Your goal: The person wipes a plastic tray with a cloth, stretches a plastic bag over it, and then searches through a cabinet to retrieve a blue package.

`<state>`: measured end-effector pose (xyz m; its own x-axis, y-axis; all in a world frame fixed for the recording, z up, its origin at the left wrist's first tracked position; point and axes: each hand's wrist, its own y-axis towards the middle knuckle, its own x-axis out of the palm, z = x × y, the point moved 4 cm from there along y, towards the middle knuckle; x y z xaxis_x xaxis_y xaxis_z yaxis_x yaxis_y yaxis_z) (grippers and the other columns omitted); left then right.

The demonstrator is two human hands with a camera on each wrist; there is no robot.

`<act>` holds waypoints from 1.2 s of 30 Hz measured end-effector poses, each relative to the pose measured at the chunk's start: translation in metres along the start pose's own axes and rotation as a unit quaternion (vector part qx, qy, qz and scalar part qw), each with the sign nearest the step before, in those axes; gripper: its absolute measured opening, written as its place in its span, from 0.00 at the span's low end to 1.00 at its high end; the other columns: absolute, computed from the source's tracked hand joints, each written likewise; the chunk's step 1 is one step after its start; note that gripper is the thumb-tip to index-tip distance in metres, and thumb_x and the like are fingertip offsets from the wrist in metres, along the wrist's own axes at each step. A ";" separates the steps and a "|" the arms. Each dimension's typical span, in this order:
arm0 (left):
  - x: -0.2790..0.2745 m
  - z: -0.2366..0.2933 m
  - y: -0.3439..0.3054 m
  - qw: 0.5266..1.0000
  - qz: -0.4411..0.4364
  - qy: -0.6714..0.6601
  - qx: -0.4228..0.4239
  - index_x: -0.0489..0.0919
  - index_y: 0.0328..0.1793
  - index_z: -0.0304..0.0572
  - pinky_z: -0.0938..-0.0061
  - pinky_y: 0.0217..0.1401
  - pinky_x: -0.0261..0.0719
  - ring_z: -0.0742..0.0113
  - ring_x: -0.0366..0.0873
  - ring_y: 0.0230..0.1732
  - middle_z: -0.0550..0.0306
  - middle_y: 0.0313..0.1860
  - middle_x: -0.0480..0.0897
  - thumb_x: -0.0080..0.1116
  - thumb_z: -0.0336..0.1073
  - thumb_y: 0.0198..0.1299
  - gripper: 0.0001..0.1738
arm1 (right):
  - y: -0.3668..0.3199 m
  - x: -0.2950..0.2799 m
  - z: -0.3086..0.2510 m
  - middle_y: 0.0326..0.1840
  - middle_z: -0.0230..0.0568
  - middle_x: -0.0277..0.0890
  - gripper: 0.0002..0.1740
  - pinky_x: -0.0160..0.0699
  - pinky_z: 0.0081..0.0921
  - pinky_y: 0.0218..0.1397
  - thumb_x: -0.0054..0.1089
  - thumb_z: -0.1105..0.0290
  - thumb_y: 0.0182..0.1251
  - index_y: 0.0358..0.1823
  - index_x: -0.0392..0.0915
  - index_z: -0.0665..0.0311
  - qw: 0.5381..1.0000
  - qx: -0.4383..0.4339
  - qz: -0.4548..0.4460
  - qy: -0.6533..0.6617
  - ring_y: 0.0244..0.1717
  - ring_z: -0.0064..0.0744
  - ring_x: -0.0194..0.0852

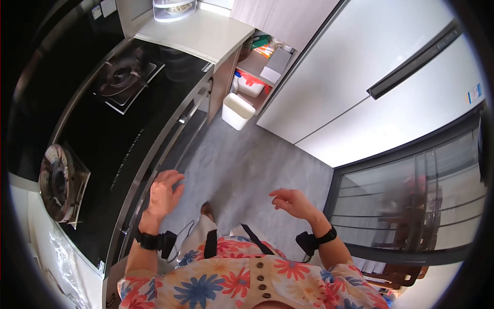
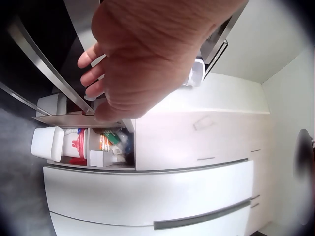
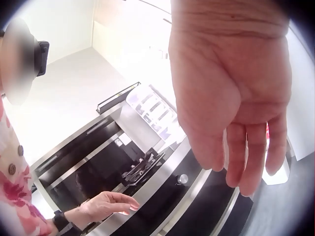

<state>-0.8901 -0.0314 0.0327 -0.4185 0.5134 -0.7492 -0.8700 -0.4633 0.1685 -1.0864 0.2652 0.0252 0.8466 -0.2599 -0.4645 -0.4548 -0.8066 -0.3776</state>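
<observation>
My left hand (image 1: 163, 195) hangs in the air beside the front edge of the black gas stove (image 1: 123, 149), fingers loosely bent and nothing in them. In the left wrist view the same hand (image 2: 142, 64) shows its palm, with the stove's metal handle bar (image 2: 47, 66) beyond the fingertips. On the other side, my right hand (image 1: 296, 202) is held over the grey floor (image 1: 242, 170), fingers relaxed. Its palm and fingers (image 3: 236, 98) fill much of the right wrist view, holding nothing.
A white bin (image 1: 237, 112) stands on the floor before an open cupboard (image 1: 254, 64) with a grey box (image 1: 276, 66) and other goods. The large white fridge (image 1: 350, 67) is to the right, near a dark-framed glass door (image 1: 406, 195). A pale counter (image 1: 195, 36) adjoins the stove.
</observation>
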 end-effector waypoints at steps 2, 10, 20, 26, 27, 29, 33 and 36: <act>0.012 0.004 0.031 1.000 -0.009 -0.010 -0.003 0.80 0.40 0.41 0.64 0.51 0.74 0.50 0.75 0.48 0.50 0.44 0.79 0.60 0.28 0.46 0.12 | 0.020 -0.019 0.007 0.29 0.39 0.79 0.14 0.76 0.23 0.37 0.53 0.69 0.62 0.48 0.76 0.64 0.998 0.016 0.017 0.053 0.31 0.27 0.80; 0.078 0.014 0.124 0.999 0.004 -0.017 -0.032 0.80 0.39 0.42 0.65 0.50 0.74 0.52 0.75 0.47 0.53 0.42 0.79 0.60 0.28 0.46 0.11 | 0.107 -0.114 0.040 0.34 0.40 0.79 0.14 0.76 0.19 0.39 0.52 0.72 0.64 0.49 0.74 0.70 0.997 0.042 -0.065 0.015 0.34 0.24 0.79; 0.188 0.025 0.152 0.965 0.102 -0.074 -0.231 0.81 0.41 0.39 0.66 0.50 0.75 0.50 0.77 0.46 0.48 0.43 0.80 0.60 0.28 0.46 0.13 | 0.271 -0.214 0.078 0.25 0.35 0.77 0.13 0.74 0.21 0.32 0.53 0.72 0.62 0.46 0.75 0.69 0.982 0.003 -0.186 -0.032 0.28 0.23 0.76; 0.220 0.007 0.143 0.943 0.110 -0.086 -0.303 0.81 0.41 0.39 0.65 0.49 0.75 0.50 0.77 0.46 0.48 0.43 0.81 0.60 0.28 0.46 0.13 | 0.349 -0.196 0.071 0.28 0.34 0.78 0.13 0.72 0.20 0.29 0.54 0.72 0.62 0.47 0.75 0.69 0.967 -0.017 -0.250 -0.037 0.28 0.21 0.77; 0.224 0.001 0.146 0.940 0.109 -0.093 -0.309 0.81 0.41 0.40 0.65 0.49 0.75 0.50 0.77 0.46 0.49 0.42 0.81 0.60 0.28 0.46 0.13 | 0.363 -0.193 0.069 0.29 0.34 0.78 0.13 0.72 0.19 0.28 0.54 0.72 0.62 0.47 0.75 0.69 0.963 -0.032 -0.263 -0.056 0.28 0.21 0.77; 0.233 -0.009 0.154 0.936 0.099 -0.107 -0.321 0.80 0.41 0.41 0.65 0.48 0.76 0.51 0.77 0.45 0.50 0.42 0.81 0.60 0.28 0.46 0.12 | 0.387 -0.189 0.070 0.33 0.34 0.78 0.13 0.73 0.18 0.30 0.53 0.71 0.65 0.49 0.74 0.67 0.953 -0.007 -0.291 -0.079 0.30 0.22 0.78; 0.258 -0.032 0.178 0.924 0.127 -0.130 -0.336 0.80 0.41 0.40 0.66 0.47 0.76 0.50 0.78 0.43 0.50 0.41 0.81 0.60 0.29 0.47 0.12 | 0.452 -0.188 0.098 0.36 0.34 0.78 0.14 0.72 0.17 0.27 0.52 0.67 0.65 0.50 0.74 0.64 0.955 0.089 -0.266 -0.099 0.31 0.22 0.79; 0.298 -0.051 0.196 0.910 0.166 -0.154 -0.348 0.80 0.41 0.40 0.66 0.46 0.76 0.50 0.78 0.42 0.50 0.41 0.81 0.60 0.29 0.47 0.12 | 0.515 -0.197 0.113 0.35 0.35 0.78 0.15 0.71 0.18 0.24 0.53 0.67 0.63 0.50 0.74 0.63 0.962 0.097 -0.235 -0.100 0.29 0.23 0.79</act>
<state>-1.1726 -0.0058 -0.1904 -0.7747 0.3900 -0.4977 -0.3517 -0.9199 -0.1735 -1.5184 -0.0393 -0.1685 0.9100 0.2330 -0.3429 -0.0931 -0.6912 -0.7167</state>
